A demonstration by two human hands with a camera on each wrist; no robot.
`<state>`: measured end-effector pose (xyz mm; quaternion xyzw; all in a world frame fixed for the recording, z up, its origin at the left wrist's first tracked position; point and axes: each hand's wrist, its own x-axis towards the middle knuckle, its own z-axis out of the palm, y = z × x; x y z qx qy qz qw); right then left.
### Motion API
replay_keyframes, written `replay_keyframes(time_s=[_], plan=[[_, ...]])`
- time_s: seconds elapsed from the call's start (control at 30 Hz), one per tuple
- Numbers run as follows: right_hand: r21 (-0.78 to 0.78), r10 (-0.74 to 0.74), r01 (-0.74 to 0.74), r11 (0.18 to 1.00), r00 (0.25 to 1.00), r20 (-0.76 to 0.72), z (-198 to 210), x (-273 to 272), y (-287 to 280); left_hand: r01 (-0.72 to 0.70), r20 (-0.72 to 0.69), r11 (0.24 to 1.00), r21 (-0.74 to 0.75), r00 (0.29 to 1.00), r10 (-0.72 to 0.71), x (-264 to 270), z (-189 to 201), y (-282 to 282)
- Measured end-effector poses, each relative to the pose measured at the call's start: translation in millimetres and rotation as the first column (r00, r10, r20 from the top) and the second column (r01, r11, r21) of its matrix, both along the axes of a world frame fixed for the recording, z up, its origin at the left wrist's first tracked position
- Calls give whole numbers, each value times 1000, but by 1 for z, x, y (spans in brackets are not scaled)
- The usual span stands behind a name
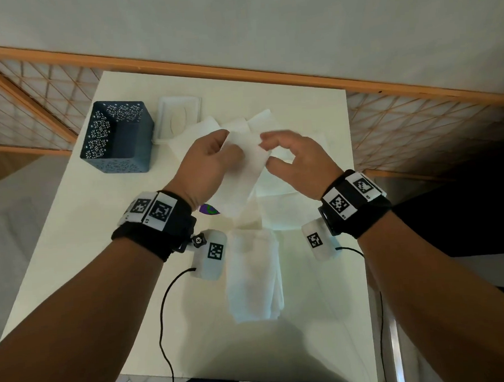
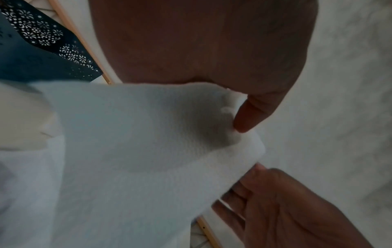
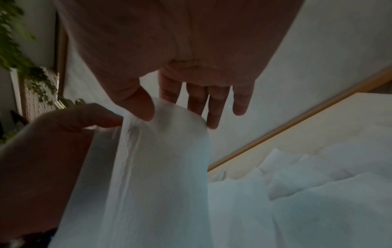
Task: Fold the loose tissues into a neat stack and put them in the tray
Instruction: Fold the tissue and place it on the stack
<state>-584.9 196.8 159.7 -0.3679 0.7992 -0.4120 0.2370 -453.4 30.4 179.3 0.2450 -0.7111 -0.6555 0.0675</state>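
Both hands hold one white tissue [image 1: 244, 173] up above the table. My left hand [image 1: 228, 142] pinches its upper left edge, with the thumb [image 2: 248, 115] pressed onto the sheet [image 2: 137, 142]. At the upper right edge my right hand [image 1: 267, 152] pinches it between thumb [image 3: 142, 107] and forefinger, the other fingers straight. The sheet [image 3: 159, 167] hangs down as a long folded strip. A folded stack of tissues [image 1: 253, 275] lies on the table between my wrists. Loose tissues [image 1: 286, 209] lie spread beneath and beyond the hands.
A dark blue perforated box [image 1: 116, 139] stands at the table's far left, with a white tray-like lid [image 1: 180, 118] with an oval opening beside it. Wrist cables [image 1: 163, 312] trail over the white table [image 1: 74, 273]. A wooden lattice rail [image 1: 239, 74] runs behind.
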Motion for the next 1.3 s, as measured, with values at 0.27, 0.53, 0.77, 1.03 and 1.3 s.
replay_keyframes(time_s=[0.27,0.53,0.77,1.03,1.3], plan=[[-122,-176,217,968,943,283,19,16,12,-101,58,903,419,995,84,7,10,-8],[-110,-358,440,891,831,427,14,23,21,-103,73,709,697,995,73,50,-6,15],[-89,-289,348,933,875,388,13,42,27,-272,58,716,643,949,309,58,-7,36],[-185,-216,330,926,862,458,25,53,37,-222,-15,908,356,970,243,68,0,29],[-289,-108,352,890,780,617,23,55,39,-131,-119,983,133,982,146,78,6,34]])
